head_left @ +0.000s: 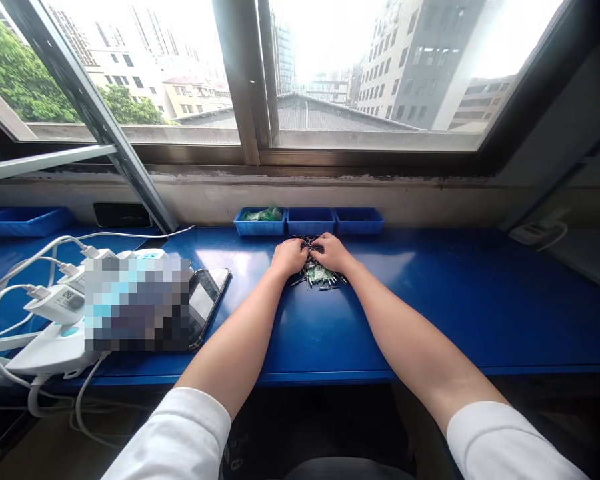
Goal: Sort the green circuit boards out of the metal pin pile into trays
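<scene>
Stretching across the whole view, a blue workbench (pixel 430 313) was seen beneath a wide window (pixel 300 80), and every other place was taken from that bench. At its far edge, against the wall, three small blue trays (pixel 310 221) were lined up side by side; green pieces were seen in the leftmost one only. On the bench's left part a phone (pixel 207 303) was laid flat, next to white chargers (pixel 55 303) with their cables. Near the bench's middle, just in front of the trays, a small heap of thin metal pins and green parts (pixel 320 275) was spread on the surface. The left hand (pixel 290 257) was rested on the heap's left side with fingers curled narrowly, and the right hand (pixel 333 252) was set against it, fingertips pinched together over the heap's top. Whether a single pin was gripped by either hand could not be told at that size.
</scene>
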Motion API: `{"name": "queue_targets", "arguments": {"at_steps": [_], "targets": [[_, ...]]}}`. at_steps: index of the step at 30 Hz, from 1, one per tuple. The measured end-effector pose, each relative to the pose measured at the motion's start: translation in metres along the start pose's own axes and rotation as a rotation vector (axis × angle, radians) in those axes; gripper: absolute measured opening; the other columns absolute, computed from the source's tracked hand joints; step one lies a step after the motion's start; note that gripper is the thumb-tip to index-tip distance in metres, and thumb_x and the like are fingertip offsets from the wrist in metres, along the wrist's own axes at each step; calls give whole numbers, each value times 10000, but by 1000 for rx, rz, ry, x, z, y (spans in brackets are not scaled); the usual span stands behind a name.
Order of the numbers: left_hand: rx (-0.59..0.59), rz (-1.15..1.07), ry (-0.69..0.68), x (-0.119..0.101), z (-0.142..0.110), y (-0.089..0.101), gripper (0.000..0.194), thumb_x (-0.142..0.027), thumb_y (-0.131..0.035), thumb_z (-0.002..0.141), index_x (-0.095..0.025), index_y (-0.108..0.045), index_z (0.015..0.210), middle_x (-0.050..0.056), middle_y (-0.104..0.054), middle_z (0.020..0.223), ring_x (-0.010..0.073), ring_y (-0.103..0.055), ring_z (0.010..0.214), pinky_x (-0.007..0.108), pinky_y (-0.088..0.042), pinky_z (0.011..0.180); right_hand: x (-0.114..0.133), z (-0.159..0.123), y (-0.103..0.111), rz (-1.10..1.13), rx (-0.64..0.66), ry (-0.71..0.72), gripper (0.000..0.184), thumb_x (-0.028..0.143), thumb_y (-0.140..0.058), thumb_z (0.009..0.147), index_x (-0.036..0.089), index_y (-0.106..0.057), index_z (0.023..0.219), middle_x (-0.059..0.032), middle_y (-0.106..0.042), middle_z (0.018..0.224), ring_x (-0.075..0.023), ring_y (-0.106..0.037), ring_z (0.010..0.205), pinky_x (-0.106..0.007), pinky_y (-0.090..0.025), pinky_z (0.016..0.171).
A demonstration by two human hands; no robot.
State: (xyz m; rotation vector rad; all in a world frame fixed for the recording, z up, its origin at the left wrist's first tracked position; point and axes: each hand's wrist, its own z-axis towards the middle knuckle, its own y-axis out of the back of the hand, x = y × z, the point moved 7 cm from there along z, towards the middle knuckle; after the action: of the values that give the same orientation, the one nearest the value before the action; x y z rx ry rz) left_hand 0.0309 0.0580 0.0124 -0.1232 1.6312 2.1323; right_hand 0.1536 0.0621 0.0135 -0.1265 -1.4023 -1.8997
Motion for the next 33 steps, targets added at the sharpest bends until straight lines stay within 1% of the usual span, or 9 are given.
{"name": "queue_targets", "arguments": {"at_steps": [5, 10, 15, 17, 20, 22, 25, 29, 33], "targets": [[16, 23, -16, -2, -1, 2, 319, -298, -393, 881, -221, -662, 1035, 53, -657, 1140, 222, -580, 1070, 301, -446, 896, 4, -1, 4, 73, -29, 43, 76, 169, -666, 806, 163, -698, 875, -50, -593, 915, -166, -581, 847, -278, -466, 816], [8, 21, -25, -2, -1, 2, 312, -289, -406, 866, -218, -661, 1030, 55, -666, 1118, 232, -586, 1054, 313, -455, 876, 0, 0, 1, 96, -66, 78, 18, 184, -685, 793, 177, -688, 810, -20, -575, 839, -143, -562, 747, -260, -453, 722], [-6, -5, -34, -3, -1, 2, 311, -273, -406, 864, -210, -669, 1018, 64, -669, 1106, 234, -592, 1051, 319, -459, 885, 1, 0, 4, 96, -112, 120, 10, 178, -673, 800, 188, -677, 800, -24, -592, 865, -171, -560, 835, -269, -443, 752], [-47, -33, -19, -4, -1, 7, 304, -264, -418, 864, -210, -671, 1023, 61, -672, 1100, 222, -596, 1046, 311, -453, 911, 4, -1, 9, 90, -147, 138, 35, 176, -644, 827, 192, -673, 837, -24, -618, 856, -185, -557, 868, -285, -433, 785], [-209, -133, -22, -7, -4, 21, 290, -226, -456, 847, -210, -668, 1045, 44, -676, 1094, 195, -596, 1052, 293, -432, 963, 6, -1, 16, 119, -198, 125, 103, 183, -567, 884, 195, -664, 919, -19, -646, 814, -187, -563, 824, -289, -431, 757], [-308, -225, -75, -12, -8, 31, 284, -193, -482, 830, -208, -669, 1043, 31, -689, 1050, 179, -606, 1029, 284, -433, 968, 9, -1, 19, 134, -218, 138, 133, 179, -539, 897, 191, -667, 932, -26, -658, 825, -191, -567, 826, -288, -431, 747], [-332, -320, -163, -18, -10, 34, 270, -161, -513, 808, -214, -684, 1011, 19, -702, 981, 169, -625, 968, 287, -452, 941, 15, -1, 21, 161, -209, 169, 137, 178, -544, 884, 192, -680, 895, -29, -672, 858, -193, -573, 843, -289, -431, 762], [-298, -365, -194, -17, -8, 30, 221, -184, -545, 815, -214, -700, 968, 28, -706, 950, 173, -638, 909, 289, -479, 879, 10, -2, 22, 327, -203, 72, 108, 263, -591, 851, 197, -673, 875, -6, -664, 742, -164, -588, 676, -268, -439, 647], [-301, -351, -189, -16, -7, 30, 156, -217, -564, 825, -207, -708, 883, 30, -710, 867, 173, -641, 834, 280, -481, 817, 0, -1, 23, 542, -240, -39, 191, 367, -656, 780, 190, -632, 848, 11, -627, 612, -164, -591, 576, -267, -445, 578]]}}
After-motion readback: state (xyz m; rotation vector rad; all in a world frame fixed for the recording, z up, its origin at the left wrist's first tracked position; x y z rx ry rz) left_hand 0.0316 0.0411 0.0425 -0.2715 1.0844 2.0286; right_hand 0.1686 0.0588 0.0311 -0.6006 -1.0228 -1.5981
